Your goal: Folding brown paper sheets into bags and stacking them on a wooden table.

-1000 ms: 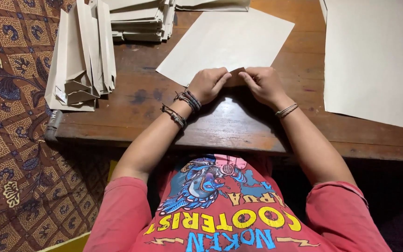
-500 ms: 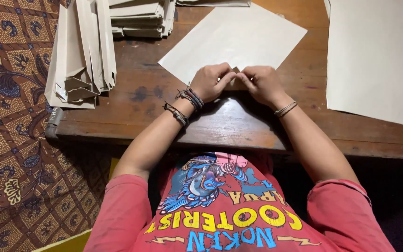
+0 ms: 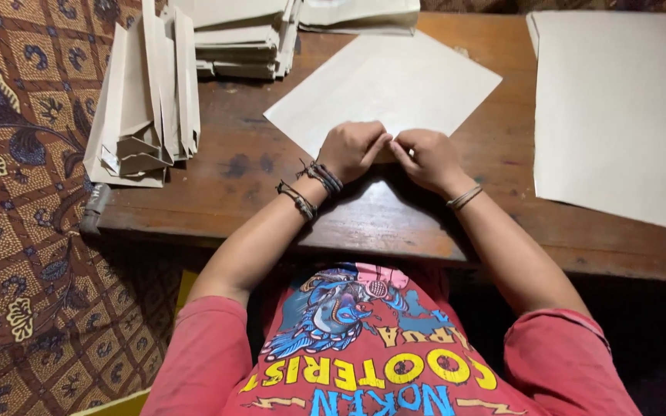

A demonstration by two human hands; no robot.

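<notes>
Left hand (image 3: 352, 148) and right hand (image 3: 425, 156) pinch the near corner of 1 paper sheet (image 3: 395, 85); folded paper bags (image 3: 144, 108) lie well left of the grip.

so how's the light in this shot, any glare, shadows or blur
Head view: warm, fairly dim light; the wooden table shows a soft sheen near its front edge, no harsh glare. The left hand and right hand cast a dark shadow toward the person, below the paper sheet. The lower right corner falls to black. Focus is sharp, with no motion blur.
</notes>
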